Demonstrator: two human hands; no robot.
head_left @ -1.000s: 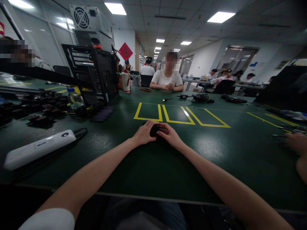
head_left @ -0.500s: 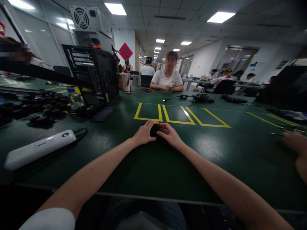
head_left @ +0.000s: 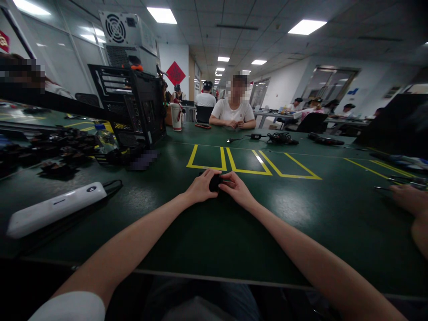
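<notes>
Near the middle of the green table, a small black object (head_left: 215, 183) is held between my two hands. My left hand (head_left: 201, 185) grips it from the left, thumb in front and fingers behind. From the right, my right hand (head_left: 236, 187) pinches at the object's edge with thumb and fingertips. Its exact kind cannot be made out, since the fingers cover much of it. Both hands are low over the tabletop, just in front of the yellow tape outlines (head_left: 230, 170).
A white oblong device (head_left: 56, 209) lies at left, by a pile of black parts (head_left: 63, 151). Behind stand an open computer case (head_left: 133, 102) and a paper cup (head_left: 176, 117). Coiled black cables (head_left: 282, 137) lie farther back. Another person's hand (head_left: 409, 198) is at right; a person (head_left: 233, 113) sits opposite.
My hands and the black object stay in almost the same place; the right fingertips shift slightly. At right, the other person's hand has moved slightly left.
</notes>
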